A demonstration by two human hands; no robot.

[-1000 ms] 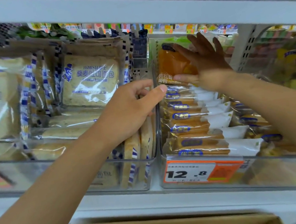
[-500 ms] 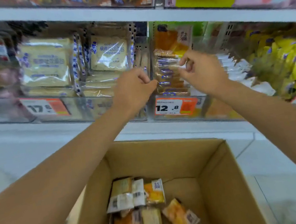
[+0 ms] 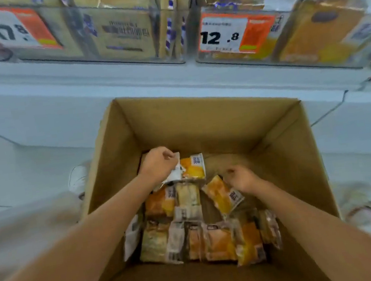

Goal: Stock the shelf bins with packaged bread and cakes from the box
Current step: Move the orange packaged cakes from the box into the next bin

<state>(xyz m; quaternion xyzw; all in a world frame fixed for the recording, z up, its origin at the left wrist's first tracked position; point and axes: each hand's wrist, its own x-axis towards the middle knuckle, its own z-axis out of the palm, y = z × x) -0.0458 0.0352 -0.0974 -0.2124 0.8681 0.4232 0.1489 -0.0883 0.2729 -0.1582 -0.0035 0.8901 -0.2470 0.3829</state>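
the packaged cakes (image 3: 193, 240) lie in loose rows on the floor of the box (image 3: 200, 119), mostly toward its near wall, and two more sit further in: an orange packet (image 3: 192, 166) near the far wall, left of centre, and a tilted packet (image 3: 222, 194) just right of the middle. a second ago both hands were up at the shelf, working inside the bin over the 12.8 price tag (image 3: 220, 35); half a second ago they were pulling back from it with nothing in them, and now they are down in the box. the left hand (image 3: 158, 165) has its fingers curled over the white end of the orange packet and seems to grip it. the right hand (image 3: 241, 177) is curled at the upper corner of the tilted packet, but whether it has closed on it cannot be told. so the last placing looks finished and a fresh pick is under way, with many packets left to move. above the box's far wall the shelf bins stand side by side: the bread bin (image 3: 119, 36) on the left looks full, and the cake bin (image 3: 306, 30) on the right holds orange packs against its front, blurred.
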